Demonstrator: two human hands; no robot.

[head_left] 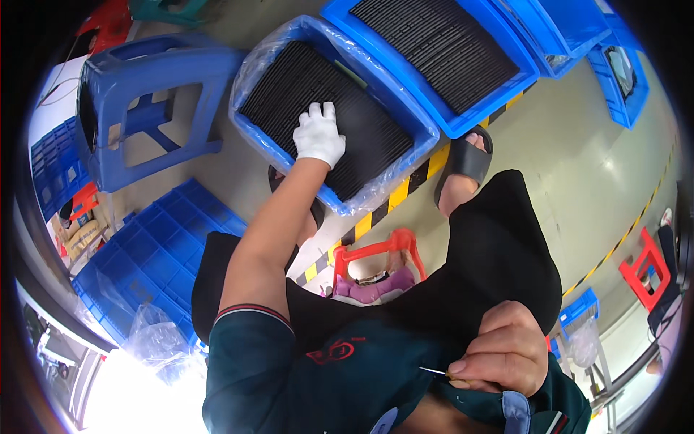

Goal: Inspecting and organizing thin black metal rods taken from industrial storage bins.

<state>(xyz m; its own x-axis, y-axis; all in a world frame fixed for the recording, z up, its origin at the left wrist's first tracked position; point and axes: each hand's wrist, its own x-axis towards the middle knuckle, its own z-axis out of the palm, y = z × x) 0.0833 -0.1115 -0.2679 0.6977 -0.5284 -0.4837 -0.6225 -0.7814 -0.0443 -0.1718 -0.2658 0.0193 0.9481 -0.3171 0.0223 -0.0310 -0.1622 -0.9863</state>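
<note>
My left hand [320,136], in a white glove, rests on rows of thin black strips [376,137], its fingers extended and gripping nothing visible. The strips lie packed side by side in a blue bin [423,145] lined with clear plastic. My right hand [506,351] is bare and held close to my chest. Between its thumb and fingers is a small tool with a thin, pointed metal tip [432,371]; the rest of the tool is mostly hidden by the fingers.
A second blue bin [524,76] of black strips adjoins the first on the right. On the left stand a blue plastic stool [108,87] and a blue crate [155,246]. A red stool [408,242] is between my legs, beside yellow-black floor tape [397,195].
</note>
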